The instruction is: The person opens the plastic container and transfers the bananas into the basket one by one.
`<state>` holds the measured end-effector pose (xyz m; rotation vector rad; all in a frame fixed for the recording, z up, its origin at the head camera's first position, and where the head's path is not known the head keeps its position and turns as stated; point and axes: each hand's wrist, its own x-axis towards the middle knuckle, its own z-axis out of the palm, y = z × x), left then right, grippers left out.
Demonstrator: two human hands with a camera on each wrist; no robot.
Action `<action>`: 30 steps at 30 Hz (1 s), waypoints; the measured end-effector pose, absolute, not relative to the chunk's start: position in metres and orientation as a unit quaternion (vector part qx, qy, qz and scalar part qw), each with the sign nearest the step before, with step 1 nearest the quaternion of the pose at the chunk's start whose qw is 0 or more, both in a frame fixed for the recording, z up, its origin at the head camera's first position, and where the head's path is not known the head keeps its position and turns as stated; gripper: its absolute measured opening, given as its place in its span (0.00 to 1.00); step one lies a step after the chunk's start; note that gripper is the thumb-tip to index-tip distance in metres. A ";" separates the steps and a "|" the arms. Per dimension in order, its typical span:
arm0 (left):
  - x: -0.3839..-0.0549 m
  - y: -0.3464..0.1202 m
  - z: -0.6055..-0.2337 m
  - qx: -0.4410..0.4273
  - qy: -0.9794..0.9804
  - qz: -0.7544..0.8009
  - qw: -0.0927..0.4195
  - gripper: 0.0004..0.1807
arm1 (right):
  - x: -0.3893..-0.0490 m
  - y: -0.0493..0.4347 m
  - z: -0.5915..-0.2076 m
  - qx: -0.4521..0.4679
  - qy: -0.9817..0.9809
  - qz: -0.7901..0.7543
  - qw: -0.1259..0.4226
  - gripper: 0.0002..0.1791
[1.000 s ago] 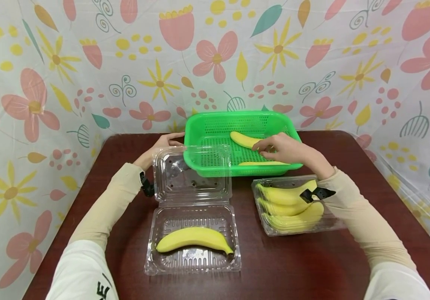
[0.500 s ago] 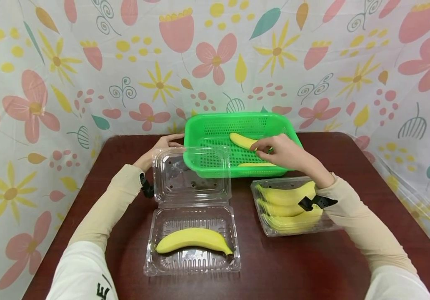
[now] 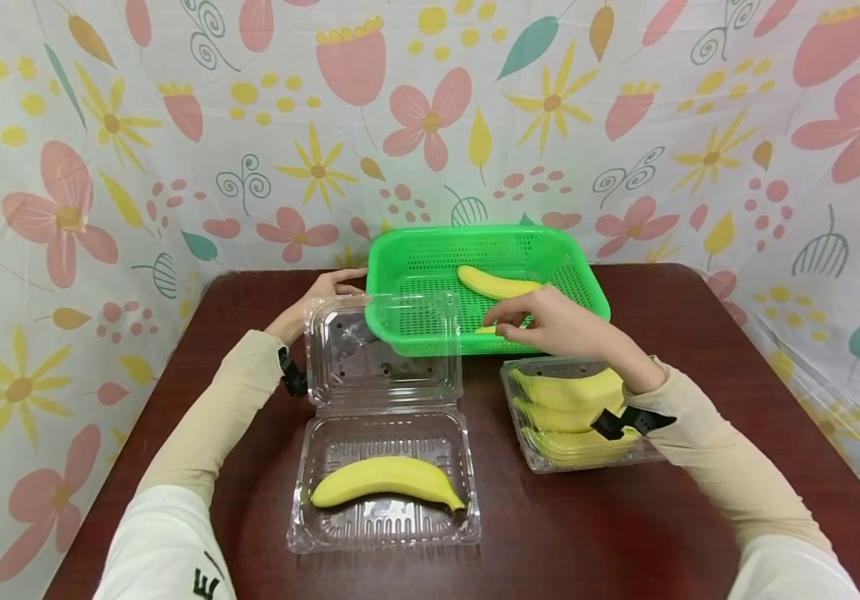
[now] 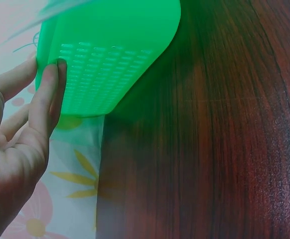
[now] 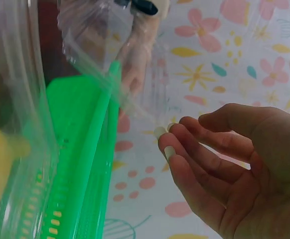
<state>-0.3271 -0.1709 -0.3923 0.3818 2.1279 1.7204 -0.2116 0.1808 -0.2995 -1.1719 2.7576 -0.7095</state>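
My left hand [image 3: 321, 293] is at the left end of the green plastic basket [image 3: 589, 292]. In the left wrist view, its nearly straight fingers touch the outer wall below the rim, thumb tip at the rim's edge. My right hand [image 3: 546, 321] hovers over the basket's front right rim; its fingers are loosely bent and nothing shows between them in the right wrist view. One banana [image 3: 493, 284] lies toward the basket's back; another banana [image 3: 486, 330] near the front is mostly hidden by the right hand. A single banana [image 3: 388, 479] rests in the open clear clamshell box [image 3: 301, 500].
The clamshell's raised lid [image 3: 385, 358] overlaps the basket's front left corner in the head view. Under the right forearm lies a clear box of several bananas [image 3: 568, 408]. A flowered cloth [image 3: 430, 125] stands behind the dark wooden table [image 3: 565, 533].
My right hand has moved forward and slightly left, from the back banana toward the basket's front rim, uncovering more of that banana. The left hand has stayed at the basket's end.
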 end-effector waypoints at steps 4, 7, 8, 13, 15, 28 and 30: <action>-0.323 -0.173 -0.394 0.161 0.757 0.608 0.177 0.39 | -0.205 0.175 -0.301 -0.380 0.892 -0.241 0.041 0.10; -0.320 -0.174 -0.396 0.184 0.753 0.607 0.173 0.39 | -0.202 0.173 -0.304 -0.370 0.892 -0.254 0.053 0.10; -0.319 -0.175 -0.396 0.190 0.750 0.608 0.175 0.39 | -0.201 0.172 -0.304 -0.366 0.892 -0.260 0.058 0.10; -0.322 -0.174 -0.397 0.171 0.755 0.609 0.173 0.40 | -0.196 0.165 -0.308 -0.358 0.890 -0.275 0.068 0.11; -0.324 -0.173 -0.396 0.143 0.751 0.620 0.175 0.40 | -0.194 0.161 -0.309 -0.365 0.885 -0.278 0.076 0.12; -0.321 -0.174 -0.395 0.183 0.753 0.607 0.176 0.39 | -0.180 0.144 -0.311 -0.401 0.860 -0.289 0.127 0.13; -0.321 -0.176 -0.396 0.193 0.747 0.610 0.182 0.38 | -0.176 0.141 -0.314 -0.407 0.855 -0.289 0.139 0.14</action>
